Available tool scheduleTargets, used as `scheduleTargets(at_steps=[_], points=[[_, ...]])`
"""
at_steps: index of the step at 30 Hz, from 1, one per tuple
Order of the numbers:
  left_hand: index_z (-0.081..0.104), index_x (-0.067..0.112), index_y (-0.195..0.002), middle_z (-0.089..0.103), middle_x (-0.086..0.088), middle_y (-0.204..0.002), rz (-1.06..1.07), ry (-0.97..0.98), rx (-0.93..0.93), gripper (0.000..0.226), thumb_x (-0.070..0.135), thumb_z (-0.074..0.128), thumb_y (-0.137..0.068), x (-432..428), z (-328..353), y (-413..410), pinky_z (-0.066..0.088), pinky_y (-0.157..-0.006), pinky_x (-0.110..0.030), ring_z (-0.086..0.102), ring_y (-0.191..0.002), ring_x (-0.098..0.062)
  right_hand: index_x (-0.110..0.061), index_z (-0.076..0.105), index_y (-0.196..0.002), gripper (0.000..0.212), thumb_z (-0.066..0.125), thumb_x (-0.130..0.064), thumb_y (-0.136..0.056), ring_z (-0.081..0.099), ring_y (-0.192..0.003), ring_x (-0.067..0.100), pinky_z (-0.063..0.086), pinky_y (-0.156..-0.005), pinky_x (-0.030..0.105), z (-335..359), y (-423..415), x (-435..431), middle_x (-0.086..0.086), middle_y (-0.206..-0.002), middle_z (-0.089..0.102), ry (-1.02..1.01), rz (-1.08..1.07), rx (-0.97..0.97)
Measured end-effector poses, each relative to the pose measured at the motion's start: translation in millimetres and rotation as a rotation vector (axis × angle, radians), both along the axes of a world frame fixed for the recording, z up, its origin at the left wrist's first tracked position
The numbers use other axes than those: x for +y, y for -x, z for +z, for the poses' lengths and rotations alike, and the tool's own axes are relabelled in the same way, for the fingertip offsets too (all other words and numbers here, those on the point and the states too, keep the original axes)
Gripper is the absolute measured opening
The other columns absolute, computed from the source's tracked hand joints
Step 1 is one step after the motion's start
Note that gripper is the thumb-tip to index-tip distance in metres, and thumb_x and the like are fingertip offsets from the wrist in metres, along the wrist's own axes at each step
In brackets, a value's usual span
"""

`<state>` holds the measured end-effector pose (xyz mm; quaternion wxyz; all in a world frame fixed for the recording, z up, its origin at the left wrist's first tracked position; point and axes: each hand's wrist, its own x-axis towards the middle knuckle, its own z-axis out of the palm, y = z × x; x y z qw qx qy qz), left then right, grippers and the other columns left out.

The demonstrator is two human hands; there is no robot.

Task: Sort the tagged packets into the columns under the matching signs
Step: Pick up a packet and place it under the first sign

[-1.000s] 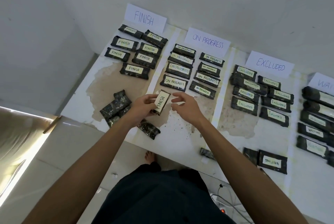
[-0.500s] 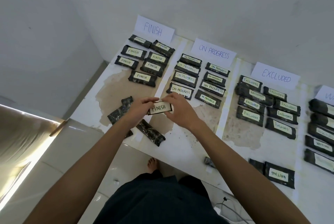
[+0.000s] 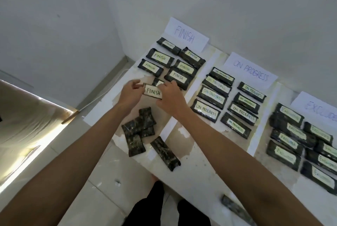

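The packet point(image 3: 153, 92) is being pinched at its ends by the left hand point(image 3: 129, 94) and right hand point(image 3: 170, 98); it should be laid tag-up, squarely in line under the FINISH sign point(image 3: 186, 35).

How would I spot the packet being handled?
Find the FINISH sign, leftmost on the wall. Follow its column to the near end. The packet there is the only one gripped, left hand and right hand on its ends, with the boldest FINISH tag.

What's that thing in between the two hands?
A dark packet tagged FINISH. The left hand pinches its left end and the right hand holds its right end. The head view shows this.
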<state>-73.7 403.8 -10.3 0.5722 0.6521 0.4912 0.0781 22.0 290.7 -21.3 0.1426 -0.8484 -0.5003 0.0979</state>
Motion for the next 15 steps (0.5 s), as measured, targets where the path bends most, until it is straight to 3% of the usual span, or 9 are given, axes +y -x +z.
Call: scheduleTargets(at_steps=[3, 7, 10, 12, 15], points=[[0.048, 0.015, -0.133, 0.055, -0.001, -0.131, -0.005, -0.080, 0.061, 0.043, 0.016, 0.053, -0.090, 28, -16, -5, 0.044, -0.082, -0.023, 0.051, -0.115, -0.016, -0.003, 0.055, -0.105, 0.032, 0.064, -0.021, -0.081, 0.046, -0.100, 0.028, 0.037, -0.079, 0.029, -17, -10, 35, 0.014, -0.105, 0.056, -0.004, -0.072, 0.087], [0.047, 0.012, -0.135, 0.052, -0.001, -0.136, -0.032, -0.126, 0.103, 0.045, 0.014, 0.052, -0.090, 53, -36, -12, 0.039, -0.085, -0.024, 0.048, -0.119, -0.015, -0.001, 0.056, -0.101, 0.030, 0.069, -0.019, -0.080, 0.046, -0.102, 0.030, 0.046, -0.083, 0.036, -41, -13, 72, 0.017, -0.109, 0.050, -0.015, -0.137, 0.205], [0.049, 0.008, -0.131, 0.055, -0.002, -0.128, -0.048, -0.168, 0.106, 0.041, 0.008, 0.051, -0.090, 63, -47, -19, 0.040, -0.077, -0.019, 0.053, -0.101, -0.011, -0.001, 0.057, -0.102, 0.028, 0.067, -0.018, -0.082, 0.048, -0.103, 0.031, 0.045, -0.085, 0.035, -53, -15, 92, 0.016, -0.110, 0.051, 0.002, -0.124, 0.159], [0.060, 0.010, -0.113, 0.057, 0.000, -0.110, -0.067, -0.206, 0.098, 0.028, 0.002, 0.049, -0.089, 67, -52, -23, 0.043, -0.059, -0.010, 0.054, -0.079, -0.006, -0.002, 0.057, -0.105, 0.029, 0.065, -0.018, -0.083, 0.047, -0.106, 0.031, 0.040, -0.087, 0.034, -57, -18, 101, 0.016, -0.114, 0.051, 0.028, -0.107, 0.129], [0.063, 0.006, -0.105, 0.064, -0.006, -0.101, -0.073, -0.270, 0.078, 0.026, -0.002, 0.048, -0.085, 73, -57, -28, 0.044, -0.057, -0.016, 0.059, -0.080, -0.016, -0.003, 0.057, -0.106, 0.028, 0.064, -0.018, -0.083, 0.045, -0.108, 0.032, 0.039, -0.088, 0.035, -61, -24, 111, 0.015, -0.116, 0.051, 0.048, -0.106, 0.110]])
